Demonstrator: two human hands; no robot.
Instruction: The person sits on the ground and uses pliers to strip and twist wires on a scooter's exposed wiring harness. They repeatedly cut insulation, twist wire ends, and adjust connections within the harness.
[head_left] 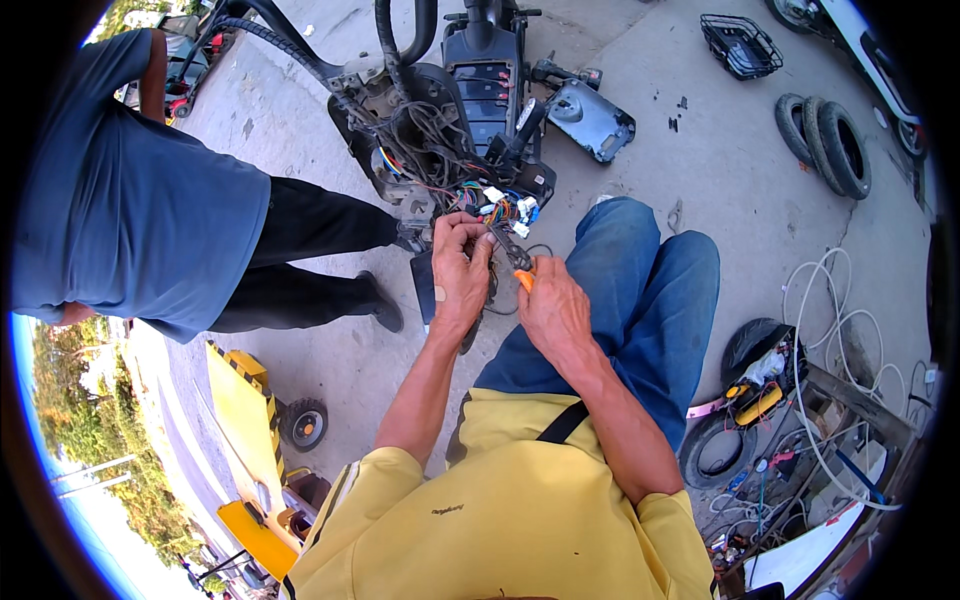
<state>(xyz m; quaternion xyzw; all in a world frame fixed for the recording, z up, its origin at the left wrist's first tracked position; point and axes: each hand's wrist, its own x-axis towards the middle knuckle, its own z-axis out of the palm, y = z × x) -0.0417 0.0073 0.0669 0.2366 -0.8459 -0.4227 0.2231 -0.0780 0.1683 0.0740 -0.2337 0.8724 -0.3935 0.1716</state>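
Note:
My right hand (555, 308) grips pliers (519, 258) by their orange handles. Their dark metal jaws reach up and to the left, toward the fingertips of my left hand (460, 272). That hand is closed in a pinch on a wire at the lower edge of a wiring bundle; its exact end is hidden by the fingers. White and blue plug connectors (523, 212) with coloured wires hang just beyond both hands. Behind them stands a partly stripped electric scooter (488, 45), its black cables (425, 135) exposed and several battery blocks (486, 95) in its open floor.
A person in a blue shirt (130, 200) stands close on the left. A detached grey panel (592, 120) lies right of the scooter. Farther right are stacked tyres (845, 150) and a wire basket (740, 48). Tools, hoses and a tyre (718, 450) lie at lower right.

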